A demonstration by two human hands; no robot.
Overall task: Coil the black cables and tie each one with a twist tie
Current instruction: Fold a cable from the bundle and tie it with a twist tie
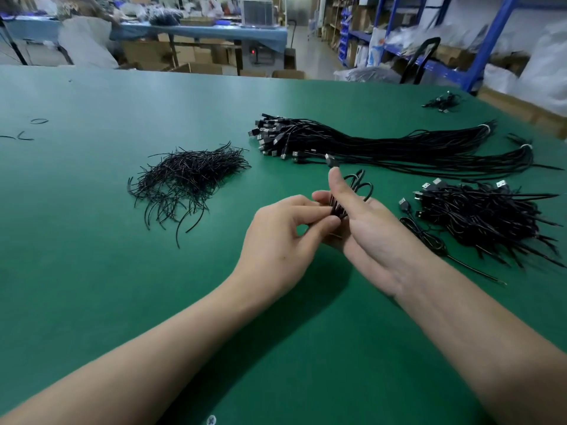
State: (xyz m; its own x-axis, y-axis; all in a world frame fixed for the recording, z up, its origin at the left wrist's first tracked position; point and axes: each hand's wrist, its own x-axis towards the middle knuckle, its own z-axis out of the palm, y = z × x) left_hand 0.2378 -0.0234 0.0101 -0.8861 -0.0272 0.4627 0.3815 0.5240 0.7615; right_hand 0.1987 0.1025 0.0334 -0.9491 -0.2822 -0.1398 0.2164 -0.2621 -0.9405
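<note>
Green table (122, 271) in a storeroom, viewed from the head camera. At centre, both hands work on one coil (357, 191). The right hand (368, 231) cradles it, fingers curled beneath and thumb raised. The left hand (285, 231) pinches its waist between thumb and fingertips. Whether a tie sits inside that pinch we cannot tell.

At 10 o'clock lie the loose ties (187, 176). At 1 o'clock lies the bundle (383, 145) of straight cables, banded near its far end. At 3 o'clock, apart from the hands, lies the pile (484, 216) of coiled cables. One slack cable (429, 237) rests just beside the pile at 4 o'clock.

We judge the task partly done. The pile holds many seemingly finished pieces, the bundle holds many not yet coiled, and the coil in hand appears to be at the tying step.

No container stands on the table. Cardboard boxes (196, 67) beyond its far edge, at 12 o'clock, show no contents we can make out.
</note>
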